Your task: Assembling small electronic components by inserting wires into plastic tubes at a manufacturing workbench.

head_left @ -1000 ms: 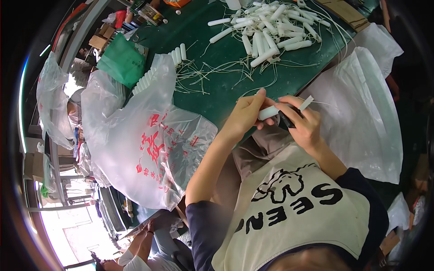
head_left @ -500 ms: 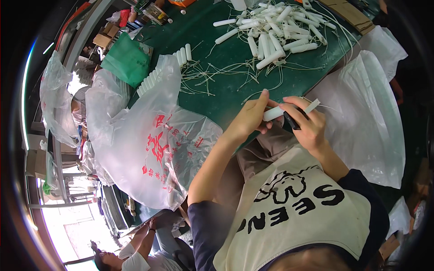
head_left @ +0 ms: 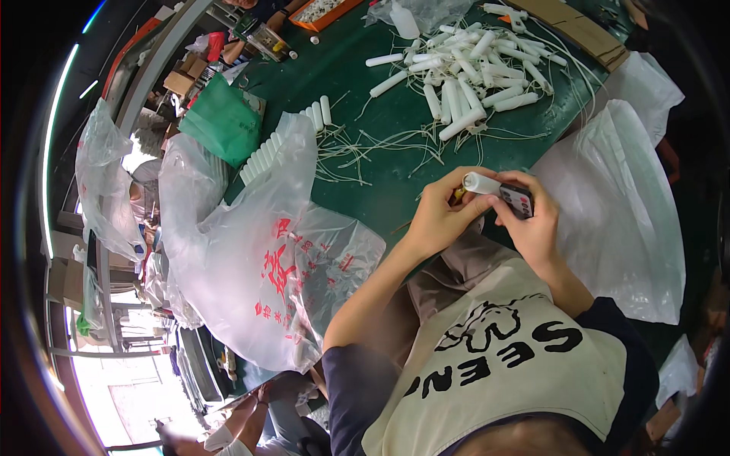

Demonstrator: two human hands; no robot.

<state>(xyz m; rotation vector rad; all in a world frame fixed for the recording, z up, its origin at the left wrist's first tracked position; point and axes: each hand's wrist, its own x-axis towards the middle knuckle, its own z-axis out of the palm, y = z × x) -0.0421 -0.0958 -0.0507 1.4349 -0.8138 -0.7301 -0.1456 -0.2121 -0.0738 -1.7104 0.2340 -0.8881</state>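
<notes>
Above my lap, in front of the green table [head_left: 365, 199], my left hand [head_left: 441, 216] closes around a white cylindrical tube [head_left: 480, 183]. The tube's round end points up and left, beside my left fingers. A small yellow bit shows by those fingers; what it is I cannot make out. My right hand [head_left: 538, 220] grips a small black remote control [head_left: 517, 201] with its buttons showing, right against the tube. The right fingers lie close to the tube as well. The tube's other end is hidden by the hands and the remote.
A heap of white tubes with thin wires [head_left: 464, 114] lies across the table, and a row of tubes [head_left: 262, 158] lies to its left. Clear plastic bag [head_left: 220, 251] at left, white sack [head_left: 623, 220] at right. A green bag [head_left: 220, 121] and an orange tray [head_left: 325, 17] are farther back.
The tube has turned so its round end now points up-left. The remote has rotated to show its buttons. Both hands have shifted slightly, and the whole view has moved a little.
</notes>
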